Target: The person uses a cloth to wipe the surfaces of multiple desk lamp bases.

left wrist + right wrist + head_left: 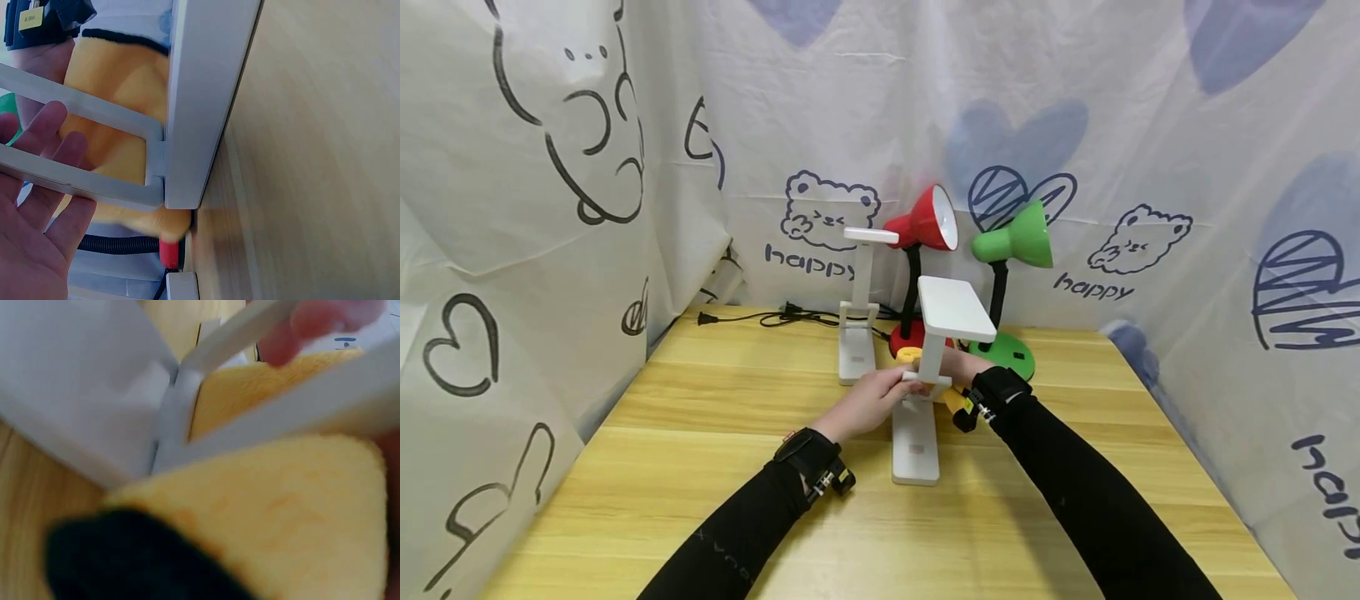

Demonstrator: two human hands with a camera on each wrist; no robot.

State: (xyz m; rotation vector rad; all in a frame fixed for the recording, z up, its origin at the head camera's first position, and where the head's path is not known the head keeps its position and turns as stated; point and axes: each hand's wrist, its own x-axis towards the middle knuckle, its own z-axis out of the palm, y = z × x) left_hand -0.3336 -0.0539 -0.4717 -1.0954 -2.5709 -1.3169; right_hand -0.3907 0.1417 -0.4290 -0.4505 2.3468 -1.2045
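A white desk lamp [916, 450] stands in front, its flat head raised on a stem. My left hand [868, 402] holds the lamp at the bracket above its base, with fingers [74, 149] reaching around a bracket bar [56, 178]. Behind the stem, my right hand [958, 365] holds a yellow cloth [955, 400] with a black edge against the lamp. In the right wrist view the cloth [300, 512] lies close along the white bracket [178, 419]. Most of the right hand's fingers are hidden behind the lamp and cloth.
A second white desk lamp [856, 354] stands at the back left of the wooden table [700, 483]. Behind are a red lamp [921, 221] and a green lamp [1015, 237]. Black cords with a plug [706, 318] lie along the back edge, before a printed curtain [880, 100].
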